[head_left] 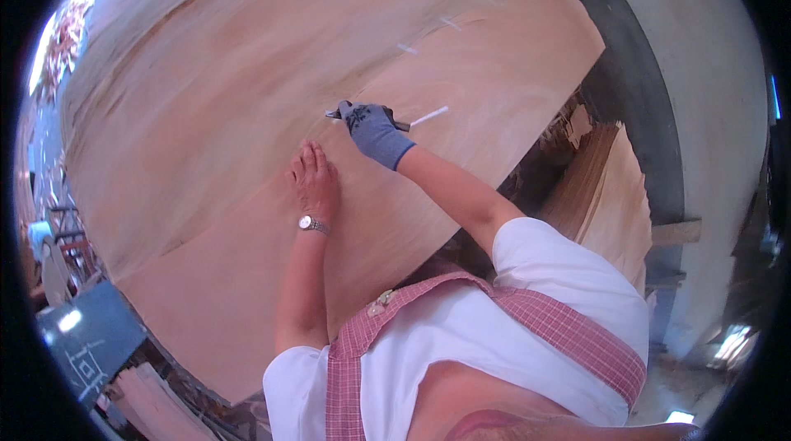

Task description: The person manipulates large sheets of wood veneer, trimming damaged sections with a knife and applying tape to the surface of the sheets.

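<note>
A large sheet of tan wood veneer (214, 161) spreads out in front of me, with a seam running across it. My left hand (315, 182), bare and with a watch (309, 223) at the wrist, lies flat on the veneer beside the seam, fingers stretched out. Just beyond and to its right, my right hand (371, 130) in a grey-blue glove is closed around a small dark-handled tool (402, 126). A pale tip (333, 114) pokes out past the fingers at the seam; its exact kind is hidden. A white strip (429, 116) shows right of the glove.
Short white strips (406, 49) mark the seam farther off. Stacked veneer sheets (614, 194) stand at the right, below the sheet's edge. A grey board (91, 342) is at the lower left, next to more stacked wood (156, 408). A pale wall (709, 112) rises at the right.
</note>
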`<act>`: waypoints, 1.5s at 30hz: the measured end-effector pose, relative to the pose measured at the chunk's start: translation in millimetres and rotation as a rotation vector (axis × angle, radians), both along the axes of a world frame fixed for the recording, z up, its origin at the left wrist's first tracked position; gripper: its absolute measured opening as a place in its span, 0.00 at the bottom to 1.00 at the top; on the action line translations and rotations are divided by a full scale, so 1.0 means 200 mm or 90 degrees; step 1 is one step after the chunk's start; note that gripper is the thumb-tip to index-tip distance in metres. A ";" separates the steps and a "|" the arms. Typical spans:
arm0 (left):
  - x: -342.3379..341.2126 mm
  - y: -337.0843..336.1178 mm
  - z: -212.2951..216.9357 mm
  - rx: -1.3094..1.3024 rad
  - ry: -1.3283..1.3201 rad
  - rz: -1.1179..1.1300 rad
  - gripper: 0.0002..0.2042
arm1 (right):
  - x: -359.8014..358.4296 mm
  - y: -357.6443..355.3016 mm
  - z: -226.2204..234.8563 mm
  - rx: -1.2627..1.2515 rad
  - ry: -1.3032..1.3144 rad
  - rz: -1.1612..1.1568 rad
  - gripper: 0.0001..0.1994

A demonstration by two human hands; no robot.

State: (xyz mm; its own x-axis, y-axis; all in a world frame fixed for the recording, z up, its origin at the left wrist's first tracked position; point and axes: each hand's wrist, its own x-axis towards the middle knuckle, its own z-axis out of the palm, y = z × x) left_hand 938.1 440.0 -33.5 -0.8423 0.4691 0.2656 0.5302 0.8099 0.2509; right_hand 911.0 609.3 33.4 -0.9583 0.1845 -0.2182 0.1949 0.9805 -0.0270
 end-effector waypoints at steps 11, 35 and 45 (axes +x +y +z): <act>-0.04 -0.06 0.52 0.817 -0.598 0.170 0.14 | 0.30 -0.12 0.38 -0.926 0.045 -0.148 0.10; -0.33 -0.94 0.33 0.108 0.000 -0.133 0.25 | 0.09 -0.84 0.21 -0.280 0.164 -0.161 0.12; -0.18 -1.80 0.25 0.081 -0.033 -0.169 0.32 | 0.54 -1.71 0.38 -0.908 0.177 -0.245 0.08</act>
